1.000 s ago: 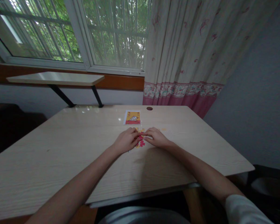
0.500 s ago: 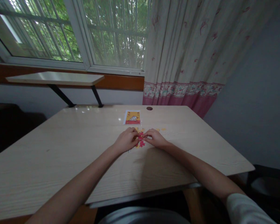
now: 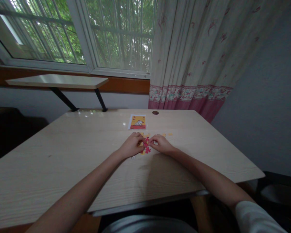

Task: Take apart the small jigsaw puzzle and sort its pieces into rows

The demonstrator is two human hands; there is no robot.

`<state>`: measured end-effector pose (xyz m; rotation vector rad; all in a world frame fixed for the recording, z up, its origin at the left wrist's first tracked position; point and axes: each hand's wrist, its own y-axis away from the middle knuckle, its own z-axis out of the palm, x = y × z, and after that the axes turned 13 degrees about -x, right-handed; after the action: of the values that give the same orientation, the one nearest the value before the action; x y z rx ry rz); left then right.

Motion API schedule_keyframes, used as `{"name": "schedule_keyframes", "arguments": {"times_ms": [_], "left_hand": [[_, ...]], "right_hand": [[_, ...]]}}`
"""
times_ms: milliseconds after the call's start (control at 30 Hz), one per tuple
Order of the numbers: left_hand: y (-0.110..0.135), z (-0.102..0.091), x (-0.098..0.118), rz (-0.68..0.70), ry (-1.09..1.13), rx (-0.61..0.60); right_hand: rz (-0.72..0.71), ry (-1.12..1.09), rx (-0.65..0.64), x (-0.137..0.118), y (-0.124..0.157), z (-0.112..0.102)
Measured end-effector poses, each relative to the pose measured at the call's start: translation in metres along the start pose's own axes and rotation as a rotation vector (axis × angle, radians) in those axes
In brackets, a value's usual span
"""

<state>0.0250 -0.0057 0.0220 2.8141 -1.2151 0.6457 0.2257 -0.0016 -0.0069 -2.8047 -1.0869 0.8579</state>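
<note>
My left hand (image 3: 133, 145) is closed in a pinch at the left side of a small red jigsaw puzzle piece (image 3: 146, 142). From the other side, my right hand (image 3: 161, 144) pinches at the same spot, thumb and forefinger together. Just below the fingertips lies another red puzzle piece (image 3: 147, 150), with yellow pieces beside it. My fingers partly cover the cluster. Farther right are two yellow puzzle pieces (image 3: 170, 134). A black-and-white piece (image 3: 133, 157) shows under my left wrist. Beyond my hands lies a picture card (image 3: 138, 122) with a white cartoon animal on yellow and red.
The pale wooden desk (image 3: 87, 155) has a round cable hole (image 3: 155, 112) near its back edge. A raised shelf (image 3: 58, 81) on black legs stands at the back left. Behind are a barred window and a floral curtain (image 3: 189, 64).
My hands stay almost in place over the puzzle pieces, with small finger shifts. Slightly more of the black-and-white piece shows beneath my left wrist.
</note>
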Motion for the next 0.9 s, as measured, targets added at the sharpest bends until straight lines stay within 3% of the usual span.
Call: {"name": "schedule_keyframes", "arguments": {"times_ms": [267, 400, 733, 900], "left_hand": [[0.001, -0.004, -0.003, 0.093, 0.011, 0.161], [0.003, -0.007, 0.000, 0.118, -0.014, 0.184], [0.004, -0.007, 0.002, 0.132, -0.019, 0.204], [0.005, -0.007, -0.005, 0.083, -0.018, 0.202]], "right_hand": [[-0.130, 0.044, 0.163, -0.004, 0.001, -0.006], [-0.193, 0.091, 0.183, -0.003, 0.003, -0.008], [-0.190, 0.110, 0.204, -0.007, 0.005, -0.010], [-0.140, 0.130, 0.302, -0.004, 0.007, -0.015]]}}
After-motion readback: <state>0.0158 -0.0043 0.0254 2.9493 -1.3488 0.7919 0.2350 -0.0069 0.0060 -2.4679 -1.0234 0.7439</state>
